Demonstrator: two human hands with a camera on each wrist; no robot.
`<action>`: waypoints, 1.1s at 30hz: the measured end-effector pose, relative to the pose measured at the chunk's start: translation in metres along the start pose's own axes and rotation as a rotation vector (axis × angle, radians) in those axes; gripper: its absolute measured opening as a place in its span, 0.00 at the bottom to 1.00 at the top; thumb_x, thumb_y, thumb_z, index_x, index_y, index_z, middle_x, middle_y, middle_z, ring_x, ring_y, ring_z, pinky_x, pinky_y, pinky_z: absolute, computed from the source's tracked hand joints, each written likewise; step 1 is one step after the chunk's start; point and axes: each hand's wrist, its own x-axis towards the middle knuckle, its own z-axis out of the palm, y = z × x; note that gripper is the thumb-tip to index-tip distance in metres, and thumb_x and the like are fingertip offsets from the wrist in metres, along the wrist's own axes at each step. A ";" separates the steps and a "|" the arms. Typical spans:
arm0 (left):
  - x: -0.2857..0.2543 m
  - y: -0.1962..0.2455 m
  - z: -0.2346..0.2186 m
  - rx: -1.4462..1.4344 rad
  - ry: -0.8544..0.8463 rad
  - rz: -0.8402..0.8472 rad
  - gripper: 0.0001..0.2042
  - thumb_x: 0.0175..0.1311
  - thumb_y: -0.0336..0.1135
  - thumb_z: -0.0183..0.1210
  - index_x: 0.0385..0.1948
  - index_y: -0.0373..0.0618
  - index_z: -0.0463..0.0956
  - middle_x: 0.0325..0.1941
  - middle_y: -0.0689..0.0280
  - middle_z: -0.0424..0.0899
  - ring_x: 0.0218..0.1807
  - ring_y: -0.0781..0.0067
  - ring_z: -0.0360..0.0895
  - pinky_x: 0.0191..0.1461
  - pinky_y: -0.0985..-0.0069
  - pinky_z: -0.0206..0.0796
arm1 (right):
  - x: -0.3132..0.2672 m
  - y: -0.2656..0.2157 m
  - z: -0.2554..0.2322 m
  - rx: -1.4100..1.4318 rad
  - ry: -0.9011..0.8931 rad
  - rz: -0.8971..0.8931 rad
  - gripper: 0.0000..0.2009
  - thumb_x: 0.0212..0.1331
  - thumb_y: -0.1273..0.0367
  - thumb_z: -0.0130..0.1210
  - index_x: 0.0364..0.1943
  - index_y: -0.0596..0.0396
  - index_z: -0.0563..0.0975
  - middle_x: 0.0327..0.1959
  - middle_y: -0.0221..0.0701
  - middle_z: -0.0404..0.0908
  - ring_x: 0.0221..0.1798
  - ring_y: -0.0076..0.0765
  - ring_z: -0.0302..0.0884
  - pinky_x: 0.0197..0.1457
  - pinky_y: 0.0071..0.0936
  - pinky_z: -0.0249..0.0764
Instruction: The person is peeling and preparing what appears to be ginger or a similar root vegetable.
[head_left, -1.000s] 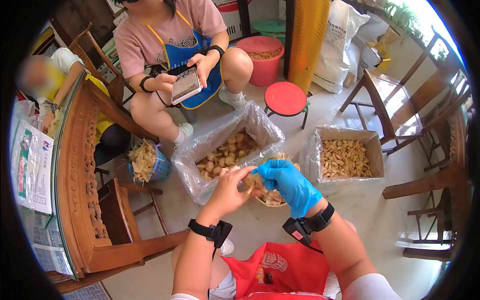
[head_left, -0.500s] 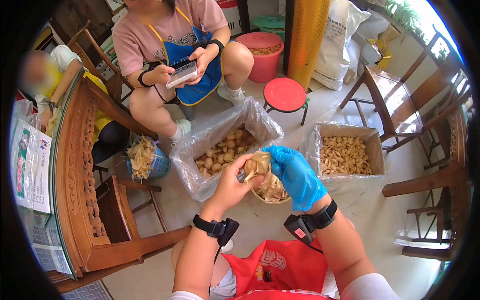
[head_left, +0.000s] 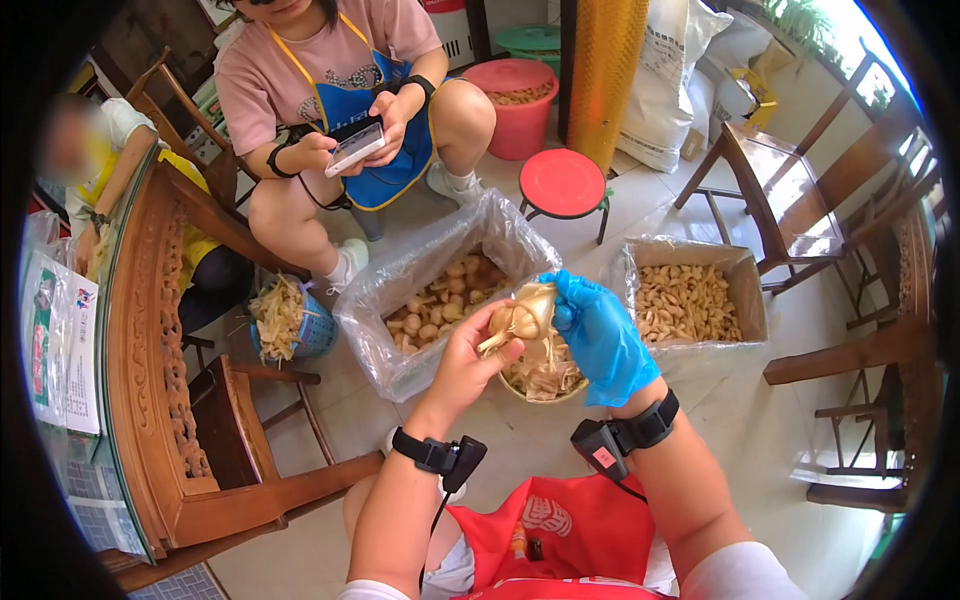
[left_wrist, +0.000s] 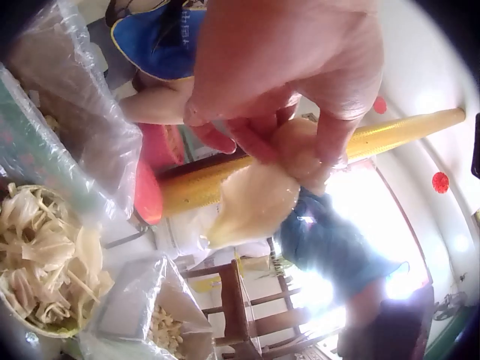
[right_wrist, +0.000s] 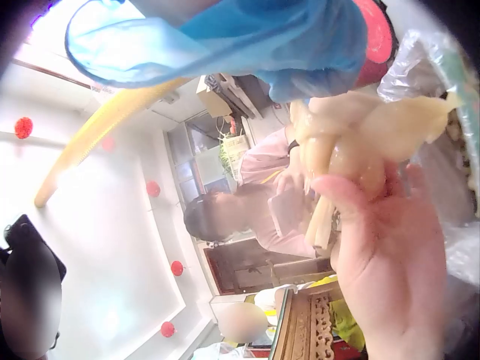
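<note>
In the head view my bare left hand (head_left: 468,358) grips a garlic bulb (head_left: 520,322) by its lower part, the stem sticking out toward the left. My right hand (head_left: 602,335), in a blue glove, pinches the papery skin at the bulb's upper right. A wide flap of pale skin (left_wrist: 253,202) hangs away from the bulb in the left wrist view. Glossy cloves (right_wrist: 349,157) show on the bulb in the right wrist view. Right below both hands stands a round container of loose skins (head_left: 545,372), partly hidden by them.
A plastic-lined box (head_left: 372,335) of garlic bulbs stands ahead; another box (head_left: 757,300) of separated cloves is at right. Beyond are a red stool (head_left: 562,183) and a pink bucket (head_left: 525,125). A blue basket (head_left: 318,332) of skins, wooden chairs and a seated person holding a phone surround these.
The bulb, hidden behind the hands at first, has come into view as both hands rose slightly. The gloved right hand has turned and shifted a little right, with skin spread between the hands.
</note>
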 end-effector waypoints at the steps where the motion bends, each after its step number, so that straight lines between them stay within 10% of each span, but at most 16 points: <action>1: -0.001 0.001 -0.001 -0.032 -0.042 -0.002 0.27 0.58 0.37 0.62 0.57 0.37 0.63 0.52 0.67 0.74 0.54 0.78 0.69 0.59 0.78 0.60 | -0.003 -0.005 0.001 0.024 -0.013 0.023 0.12 0.65 0.63 0.46 0.41 0.55 0.77 0.29 0.18 0.72 0.28 0.12 0.62 0.33 0.10 0.62; 17: 0.004 -0.030 0.000 -0.382 0.243 -0.193 0.18 0.63 0.40 0.57 0.52 0.44 0.68 0.49 0.70 0.76 0.46 0.82 0.71 0.52 0.80 0.60 | 0.003 0.017 0.015 0.130 0.043 0.016 0.11 0.63 0.66 0.49 0.39 0.59 0.77 0.23 0.24 0.69 0.24 0.19 0.64 0.28 0.16 0.64; 33: 0.006 -0.023 0.005 0.193 0.409 0.059 0.23 0.49 0.34 0.67 0.46 0.36 0.71 0.44 0.62 0.78 0.47 0.75 0.74 0.54 0.77 0.65 | 0.002 0.000 0.008 -0.002 0.204 -0.086 0.07 0.60 0.69 0.51 0.34 0.58 0.78 0.22 0.23 0.69 0.22 0.18 0.63 0.28 0.16 0.62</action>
